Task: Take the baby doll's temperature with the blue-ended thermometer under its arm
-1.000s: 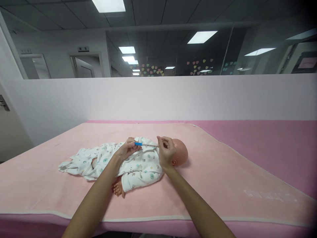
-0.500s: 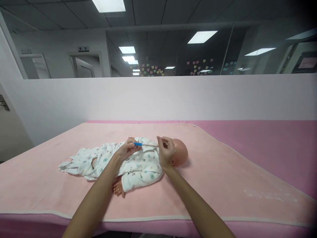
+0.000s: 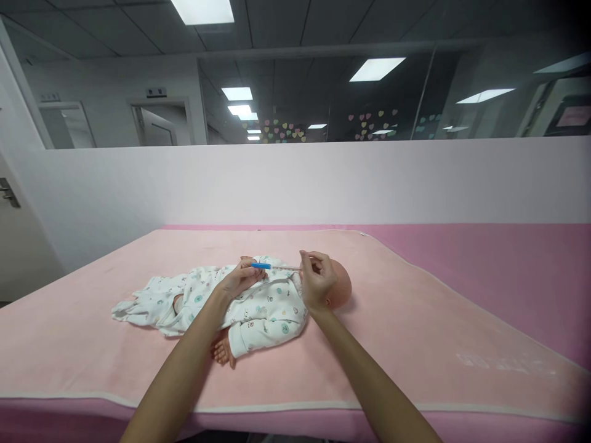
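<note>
A thin clear rod with a blue end, which looks like a glass thermometer [image 3: 285, 267], lies level between my two hands above the doll's chest. My left hand [image 3: 242, 277] is closed on its blue end. At the clear end my right hand [image 3: 317, 280] is pinched shut, its fingers hiding the tip. Below both hands a baby doll [image 3: 270, 304] rests on its back in a white patterned suit. Its bald head [image 3: 341, 286] points right, partly behind my right hand. One doll hand [image 3: 223, 352] shows under my left forearm.
A peach mat [image 3: 415, 344] with a pale border covers much of the pink padded table [image 3: 508, 271]. Behind it stands a white low wall [image 3: 323, 184] with glass above. At the far left is a door handle [image 3: 8, 192].
Both hands have shifted slightly right with the thermometer. More of its blue end now shows beyond my left fingers. The doll lies as before.
</note>
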A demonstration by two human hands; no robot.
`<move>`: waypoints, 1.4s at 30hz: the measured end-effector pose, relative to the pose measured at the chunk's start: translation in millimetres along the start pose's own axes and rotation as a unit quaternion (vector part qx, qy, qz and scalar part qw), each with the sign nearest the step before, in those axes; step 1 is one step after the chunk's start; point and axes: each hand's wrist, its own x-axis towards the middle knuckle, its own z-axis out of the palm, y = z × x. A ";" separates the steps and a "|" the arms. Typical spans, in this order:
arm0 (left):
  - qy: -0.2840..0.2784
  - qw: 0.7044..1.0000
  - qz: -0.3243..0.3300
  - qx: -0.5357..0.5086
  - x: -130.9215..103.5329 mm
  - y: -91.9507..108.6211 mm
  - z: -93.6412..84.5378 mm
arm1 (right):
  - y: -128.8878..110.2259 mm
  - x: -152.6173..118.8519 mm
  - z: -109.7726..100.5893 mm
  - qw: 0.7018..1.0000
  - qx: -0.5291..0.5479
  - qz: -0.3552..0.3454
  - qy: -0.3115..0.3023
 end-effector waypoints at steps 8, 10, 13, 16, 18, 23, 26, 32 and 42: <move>0.050 0.976 -0.048 0.205 3.7 0.6 19.5 | -26.9 44.1 -60.4 0.995 -0.081 -0.056 0.032; 0.047 0.955 -0.047 0.289 3.5 -1.2 25.7 | -26.1 41.7 -90.8 0.963 -0.197 -0.174 0.051; 0.021 0.912 0.001 0.409 3.4 -7.4 32.5 | -25.6 23.8 -134.7 0.860 -0.348 -0.364 0.086; -0.007 0.859 0.088 0.504 3.0 -13.5 37.4 | -30.4 -3.8 -160.5 0.807 -0.378 -0.453 -0.035; -0.022 0.820 0.115 0.560 2.2 -14.7 41.0 | -35.0 -21.8 -164.9 0.805 -0.338 -0.470 -0.132; -0.027 0.742 0.050 0.668 0.1 -10.8 48.3 | -34.6 -47.8 -156.9 0.801 -0.318 -0.430 -0.269; -0.022 0.768 0.045 0.639 0.7 -10.4 47.5 | -22.4 -49.6 -155.0 0.791 -0.356 -0.395 -0.304; 0.011 0.823 0.026 0.568 2.9 -11.8 45.8 | -3.3 -37.5 -144.3 0.788 -0.422 -0.268 -0.360; 0.018 0.861 0.026 0.508 5.0 -12.0 42.6 | 0.1 -24.5 -16.8 0.794 -0.459 -0.111 -0.384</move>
